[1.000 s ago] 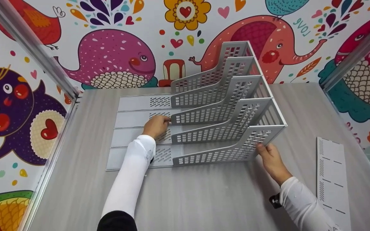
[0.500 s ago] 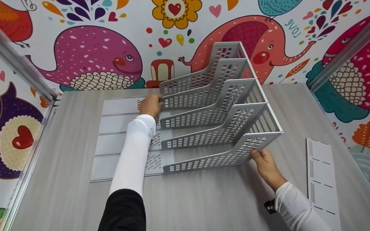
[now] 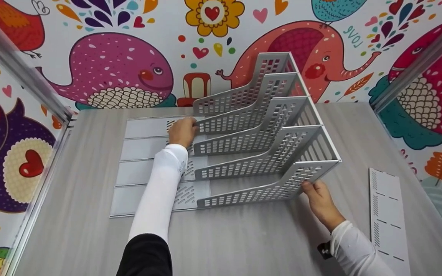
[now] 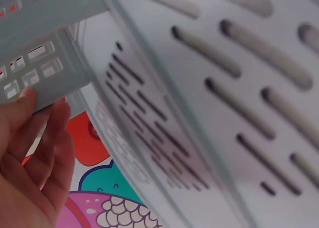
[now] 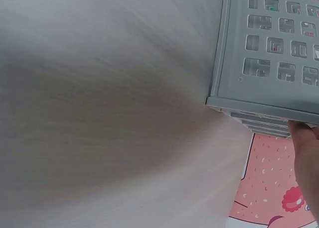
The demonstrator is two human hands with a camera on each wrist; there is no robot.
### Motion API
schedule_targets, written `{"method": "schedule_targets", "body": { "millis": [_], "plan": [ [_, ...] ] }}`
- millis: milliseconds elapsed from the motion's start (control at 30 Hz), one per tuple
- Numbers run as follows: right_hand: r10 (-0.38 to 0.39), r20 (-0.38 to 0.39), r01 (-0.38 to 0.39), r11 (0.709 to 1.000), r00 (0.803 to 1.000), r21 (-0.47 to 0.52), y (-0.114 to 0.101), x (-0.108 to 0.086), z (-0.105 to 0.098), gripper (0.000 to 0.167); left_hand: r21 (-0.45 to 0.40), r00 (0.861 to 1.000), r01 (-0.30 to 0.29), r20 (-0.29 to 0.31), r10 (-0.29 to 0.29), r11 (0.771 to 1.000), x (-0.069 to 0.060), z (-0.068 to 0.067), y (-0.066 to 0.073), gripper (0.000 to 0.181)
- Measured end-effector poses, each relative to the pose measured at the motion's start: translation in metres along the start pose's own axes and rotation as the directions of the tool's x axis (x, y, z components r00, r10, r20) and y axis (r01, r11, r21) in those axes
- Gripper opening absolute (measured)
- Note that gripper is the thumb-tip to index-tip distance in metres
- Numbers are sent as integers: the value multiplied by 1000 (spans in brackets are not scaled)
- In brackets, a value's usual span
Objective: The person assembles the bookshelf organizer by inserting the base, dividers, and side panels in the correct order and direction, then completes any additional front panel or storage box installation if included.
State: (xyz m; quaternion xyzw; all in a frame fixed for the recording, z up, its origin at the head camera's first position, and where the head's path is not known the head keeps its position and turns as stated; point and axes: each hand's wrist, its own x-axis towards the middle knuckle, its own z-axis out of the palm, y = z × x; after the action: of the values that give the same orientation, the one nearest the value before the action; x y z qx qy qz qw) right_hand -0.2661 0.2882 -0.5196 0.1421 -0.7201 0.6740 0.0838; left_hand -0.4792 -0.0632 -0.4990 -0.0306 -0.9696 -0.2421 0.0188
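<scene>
Bright above, soft at the wrists

My head view is bright and fairly crisp, with a soft shadow on the table [image 3: 244,237]. On my left-wrist view the near panel [image 4: 251,81] blurs; broad shadow dims my right-wrist view.

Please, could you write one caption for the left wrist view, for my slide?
A left hand pinches the end of a perforated grey divider beside a slotted panel.
</scene>
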Motion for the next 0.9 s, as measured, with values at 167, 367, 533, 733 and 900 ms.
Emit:
{"method": "schedule_targets", "body": {
  "millis": [167, 367, 533, 733, 900],
  "plan": [
    [-10, 3, 9, 1000, 1000, 8, -2, 2, 3, 23, 10, 1000, -10, -6, 10, 1000, 1, -5, 0, 20],
    [17, -10, -17, 999, 1000, -35, -5, 5, 1, 22, 19, 1000, -16, -13, 16, 1000, 4, -11, 5, 21],
    [33, -18, -34, 998, 999, -52, -4, 2, -1, 22, 15, 1000, -8, -25, 8, 1000, 0, -4, 4, 21],
    [41, -14, -42, 998, 999, -48, -1, -5, 0, 22, -5, 999, -9, -31, 9, 1000, -9, 7, -2, 22],
    [37, -2, -37, 999, 999, -32, -2, -6, 0, 23, -14, 998, -17, -57, 16, 1000, -9, 8, -4, 19]
  ]
}}
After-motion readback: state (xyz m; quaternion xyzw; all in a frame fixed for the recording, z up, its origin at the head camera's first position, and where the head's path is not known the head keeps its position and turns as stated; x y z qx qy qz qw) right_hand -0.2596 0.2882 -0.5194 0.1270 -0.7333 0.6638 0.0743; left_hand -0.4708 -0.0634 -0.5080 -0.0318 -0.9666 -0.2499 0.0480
